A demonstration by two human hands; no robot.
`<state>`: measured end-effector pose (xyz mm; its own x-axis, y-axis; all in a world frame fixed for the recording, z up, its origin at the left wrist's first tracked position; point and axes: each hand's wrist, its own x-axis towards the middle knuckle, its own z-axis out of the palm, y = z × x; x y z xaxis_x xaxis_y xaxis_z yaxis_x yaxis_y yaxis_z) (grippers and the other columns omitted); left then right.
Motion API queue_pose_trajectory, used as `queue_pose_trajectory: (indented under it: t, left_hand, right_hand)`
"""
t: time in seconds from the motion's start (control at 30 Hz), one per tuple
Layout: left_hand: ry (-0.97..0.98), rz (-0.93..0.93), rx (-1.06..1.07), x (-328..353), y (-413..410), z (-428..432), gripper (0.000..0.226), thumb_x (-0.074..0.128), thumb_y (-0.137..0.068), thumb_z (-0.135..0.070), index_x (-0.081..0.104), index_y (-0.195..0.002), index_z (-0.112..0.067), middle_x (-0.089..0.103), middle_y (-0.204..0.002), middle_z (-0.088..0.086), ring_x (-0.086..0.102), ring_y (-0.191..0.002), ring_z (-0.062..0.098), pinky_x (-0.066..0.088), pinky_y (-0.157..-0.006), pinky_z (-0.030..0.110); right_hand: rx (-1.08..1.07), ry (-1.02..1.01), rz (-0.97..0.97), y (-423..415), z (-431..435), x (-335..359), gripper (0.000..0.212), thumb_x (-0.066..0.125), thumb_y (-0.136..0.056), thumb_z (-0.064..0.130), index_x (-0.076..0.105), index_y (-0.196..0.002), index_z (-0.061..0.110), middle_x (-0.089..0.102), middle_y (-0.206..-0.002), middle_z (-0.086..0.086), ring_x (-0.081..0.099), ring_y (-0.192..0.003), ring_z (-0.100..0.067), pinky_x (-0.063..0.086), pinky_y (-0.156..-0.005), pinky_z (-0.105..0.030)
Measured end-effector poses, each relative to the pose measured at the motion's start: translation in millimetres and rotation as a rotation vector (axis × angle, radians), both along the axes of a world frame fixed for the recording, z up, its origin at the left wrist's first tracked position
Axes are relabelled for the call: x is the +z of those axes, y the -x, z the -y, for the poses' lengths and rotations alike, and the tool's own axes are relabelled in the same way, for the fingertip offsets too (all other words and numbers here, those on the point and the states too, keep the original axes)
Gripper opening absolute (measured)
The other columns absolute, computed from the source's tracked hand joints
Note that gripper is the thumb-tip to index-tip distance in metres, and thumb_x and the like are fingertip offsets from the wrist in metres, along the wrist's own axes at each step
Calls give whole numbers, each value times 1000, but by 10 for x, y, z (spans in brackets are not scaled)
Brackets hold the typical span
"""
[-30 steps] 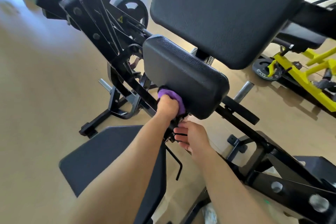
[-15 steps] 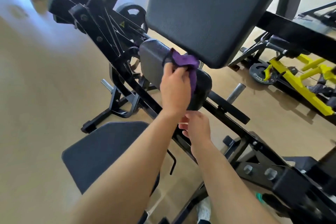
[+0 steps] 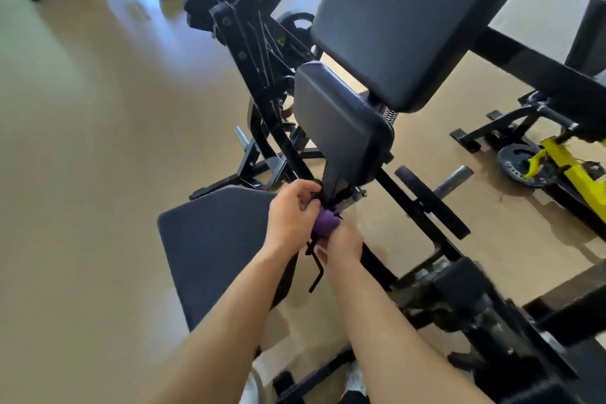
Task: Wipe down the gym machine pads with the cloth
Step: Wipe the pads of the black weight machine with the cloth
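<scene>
My left hand [image 3: 290, 216] has its fingers curled round the bunched purple cloth [image 3: 324, 222], which bulges out just past my fingertips, pressed to the bottom corner of the small black padded vinyl block [image 3: 337, 128]. The pad's bracket sits right above my knuckles. My right hand [image 3: 342, 244] lies just beneath the cloth, touching or nearly touching it; its fingers are turned away from me, so I cannot tell whether they grip the frame, a thin black bent lever [image 3: 316, 272] that hangs beside them, or nothing at all.

I judge I am at the low end of a stroke on this pad, working its lower edge. The large black backrest pad [image 3: 426, 16], well above my fingers, and the flat black seat pad [image 3: 213, 246], beside my left wrist, look not yet reached. Next I need to carry the cloth up the pad face with firm, flat pressure, keeping clear of the bracket.
</scene>
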<state>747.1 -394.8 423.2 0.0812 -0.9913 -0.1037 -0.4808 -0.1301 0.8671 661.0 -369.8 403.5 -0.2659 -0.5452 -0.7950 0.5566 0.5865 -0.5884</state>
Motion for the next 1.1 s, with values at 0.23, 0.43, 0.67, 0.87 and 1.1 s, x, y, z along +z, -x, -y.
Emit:
queue_pose_trajectory:
  t: [0.23, 0.43, 0.67, 0.87, 1.1]
  left_hand:
    - [-255, -310, 56, 326, -333, -600, 24, 67, -90, -14, 76, -111, -22, 76, -99, -5, 69, -93, 13, 54, -73, 22]
    - [-226, -413, -50, 757, -435, -1032, 20, 65, -91, -17, 80, -97, -29, 78, -87, -6, 73, -88, 15, 61, -72, 31]
    - [-123, -261, -114, 1145, -548, -1482, 28, 61, -93, -16, 68, -119, -24, 74, -104, -1, 72, -95, 19, 63, -78, 33]
    - [-56, 34, -208, 1379, -368, -1903, 50, 61, -91, -32, 52, -140, -32, 60, -121, -2, 68, -79, 12, 57, -73, 26]
    - [-13, 58, -112, 1488, -92, -2531, 10, 71, -88, -33, 62, -90, -28, 71, -92, -1, 69, -86, 15, 56, -69, 29]
  right_hand:
    - [155, 213, 2, -187, -487, 591, 35, 54, -94, 39, 69, -104, 9, 70, -111, -18, 67, -109, -39, 52, -103, -55]
    - [259, 341, -125, -338, -941, 1065, 35, 51, -99, 34, 73, -108, 9, 74, -105, -16, 72, -97, -31, 59, -91, -48]
    - [401, 333, -376, -319, -1370, 1457, 27, 61, -74, 29, 78, -88, 15, 75, -92, -15, 72, -96, -38, 59, -88, -58]
    - [475, 340, -561, -104, -1874, 1760, 16, 56, -94, 21, 68, -84, 16, 64, -86, -4, 66, -95, -32, 59, -86, -45]
    - [527, 412, -616, 355, -2447, 1815, 24, 60, -90, 31, 66, -108, 16, 69, -106, -7, 64, -106, -29, 54, -98, -46]
